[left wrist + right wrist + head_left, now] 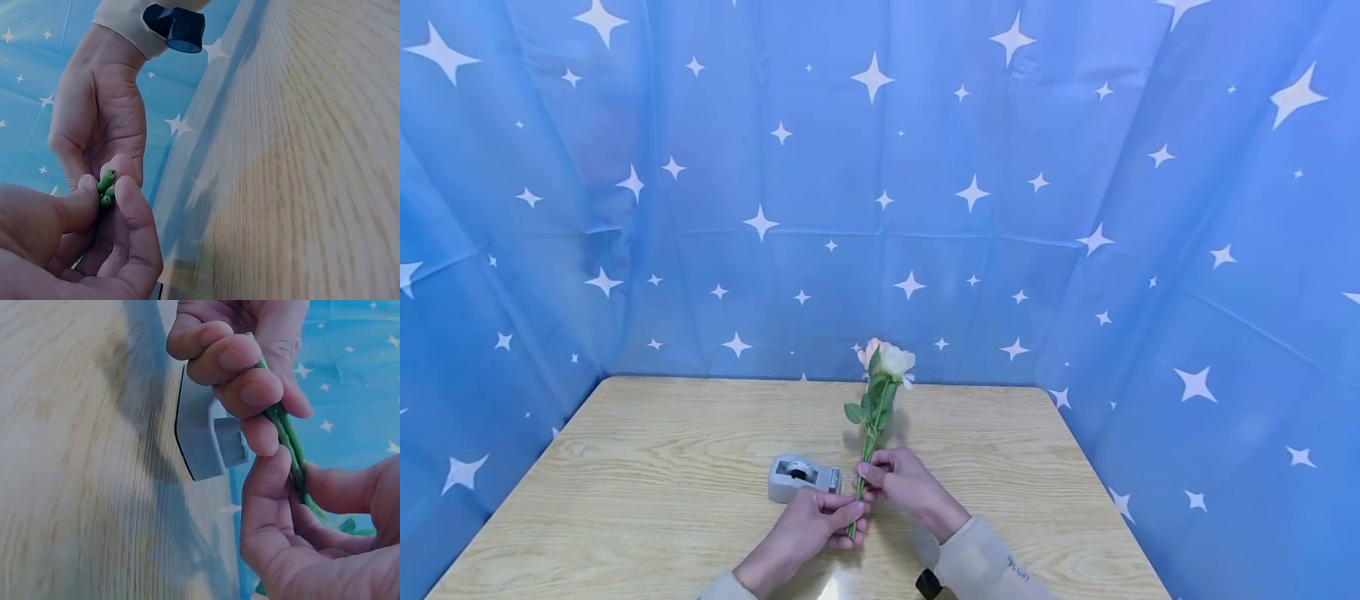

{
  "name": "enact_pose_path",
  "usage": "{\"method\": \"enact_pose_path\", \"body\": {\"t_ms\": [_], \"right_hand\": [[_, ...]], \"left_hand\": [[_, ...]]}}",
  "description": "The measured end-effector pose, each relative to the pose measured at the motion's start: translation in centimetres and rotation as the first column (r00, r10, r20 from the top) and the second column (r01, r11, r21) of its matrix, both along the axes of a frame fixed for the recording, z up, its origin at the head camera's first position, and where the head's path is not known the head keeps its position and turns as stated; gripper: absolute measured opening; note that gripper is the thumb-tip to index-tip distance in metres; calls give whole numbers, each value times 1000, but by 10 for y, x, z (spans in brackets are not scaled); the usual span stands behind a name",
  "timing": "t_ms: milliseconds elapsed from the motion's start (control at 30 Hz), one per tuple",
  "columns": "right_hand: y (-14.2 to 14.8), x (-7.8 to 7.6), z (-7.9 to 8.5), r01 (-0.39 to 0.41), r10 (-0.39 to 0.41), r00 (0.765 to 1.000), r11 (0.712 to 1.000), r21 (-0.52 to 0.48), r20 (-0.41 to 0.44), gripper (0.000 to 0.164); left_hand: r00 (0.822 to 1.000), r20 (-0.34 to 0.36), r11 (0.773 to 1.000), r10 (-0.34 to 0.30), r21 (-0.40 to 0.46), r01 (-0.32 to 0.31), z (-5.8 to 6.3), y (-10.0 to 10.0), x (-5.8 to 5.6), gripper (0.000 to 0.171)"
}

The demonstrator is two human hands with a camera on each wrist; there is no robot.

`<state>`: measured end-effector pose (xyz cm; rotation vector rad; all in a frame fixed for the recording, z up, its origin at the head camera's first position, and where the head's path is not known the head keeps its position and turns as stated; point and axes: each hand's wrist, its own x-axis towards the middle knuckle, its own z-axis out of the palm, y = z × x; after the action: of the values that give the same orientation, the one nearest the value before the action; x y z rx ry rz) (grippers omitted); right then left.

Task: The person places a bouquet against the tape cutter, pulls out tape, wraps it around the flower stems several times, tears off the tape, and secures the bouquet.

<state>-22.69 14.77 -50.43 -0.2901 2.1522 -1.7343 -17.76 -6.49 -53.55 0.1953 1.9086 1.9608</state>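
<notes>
A small bunch of artificial flowers [891, 360], pale pink and white with green leaves, stands tilted over the table, blooms toward the back. My left hand [808, 527] pinches the lower ends of its green stems [284, 434] between thumb and fingers. Just above, my right hand [912, 486] grips the same stems, thumb across them. In the left wrist view the cut stem ends [107, 189] poke out between the left thumb and fingers. A grey tape dispenser [780, 483] with a roll of tape sits on the table beside the left hand, partly hidden behind it.
The light wooden table [685, 467] reaches back to a blue curtain [820, 175] with white stars, which also hangs along both sides. A black wrist-camera mount [928, 583] shows by the right sleeve [988, 562].
</notes>
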Motion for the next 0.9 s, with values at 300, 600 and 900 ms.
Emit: {"method": "enact_pose_path", "body": {"t_ms": [300,600,900], "right_hand": [[0,2,3,20,-20,1000,1000,5,17,31],[4,0,6,25,-25,1000,1000,4,-3,38],[2,3,5,50,-50,999,999,1,0,34]], "left_hand": [[998,-64,999,20,-45,-23,0,2,1,29],[986,-159,996,41,-74,-54,0,5,0,26],[970,-240,986,40,-146,-77,1,8,4,20]]}}
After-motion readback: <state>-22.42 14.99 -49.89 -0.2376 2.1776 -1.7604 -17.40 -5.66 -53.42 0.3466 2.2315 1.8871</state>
